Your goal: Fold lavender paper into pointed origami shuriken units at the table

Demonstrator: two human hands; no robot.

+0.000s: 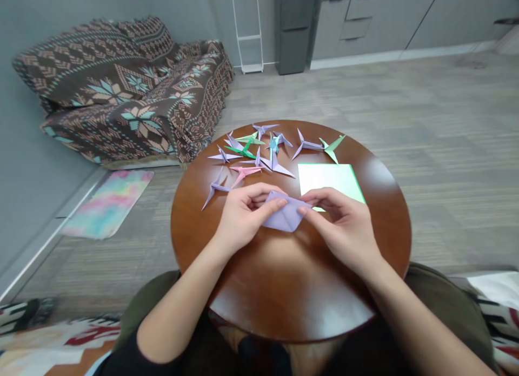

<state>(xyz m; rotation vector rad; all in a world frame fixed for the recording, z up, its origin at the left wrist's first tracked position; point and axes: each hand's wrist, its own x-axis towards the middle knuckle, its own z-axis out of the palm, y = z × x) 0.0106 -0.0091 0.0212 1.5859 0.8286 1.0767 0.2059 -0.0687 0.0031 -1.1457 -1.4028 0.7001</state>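
A partly folded sheet of purple origami paper (285, 216) is held above the round table by both hands. My left hand (247, 211) pinches its left side, thumb on top and fingers behind. At its right corner, my right hand (340, 216) grips it between thumb and fingers. Just beyond the right hand lies a stack of paper (328, 180), white on top with a green edge. Past the left hand several folded paper cranes are spread out, among them a pink crane (245, 172), a green crane (243, 149) and a purple crane (217, 186).
The round brown wooden table (292, 289) stands close against my knees. Beyond it on the left is a sofa (141, 94) under a patterned cover, with a pastel mat (109, 203) on the floor. Grey cabinets (377, 24) line the far wall.
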